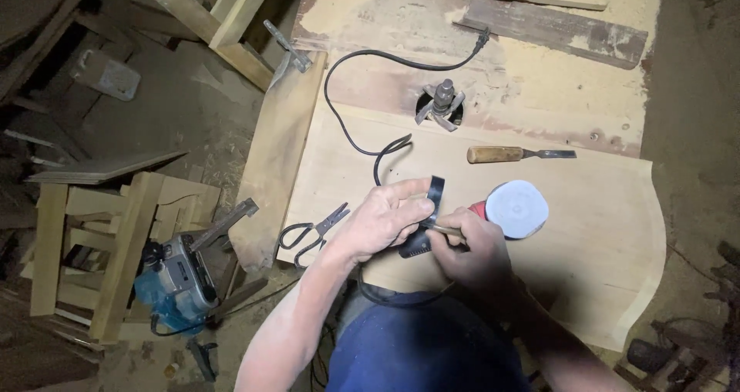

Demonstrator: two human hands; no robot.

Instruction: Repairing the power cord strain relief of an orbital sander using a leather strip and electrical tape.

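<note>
My left hand pinches a bent black cable just above the black rear end of a small power tool. The tool has a red body and a round white disc, and it lies on a pale wooden board. My right hand is closed around a thin pale rod-like tool whose tip points at the black end; what the tip touches is hidden by my fingers. The cable runs on in loops across the board to the far side.
Black pliers lie left of my left hand. A wooden-handled chisel rests beyond the disc. A metal cutter spindle sticks up through a hole in the sawdust-covered table. A blue power tool and wooden frames sit on the floor at left.
</note>
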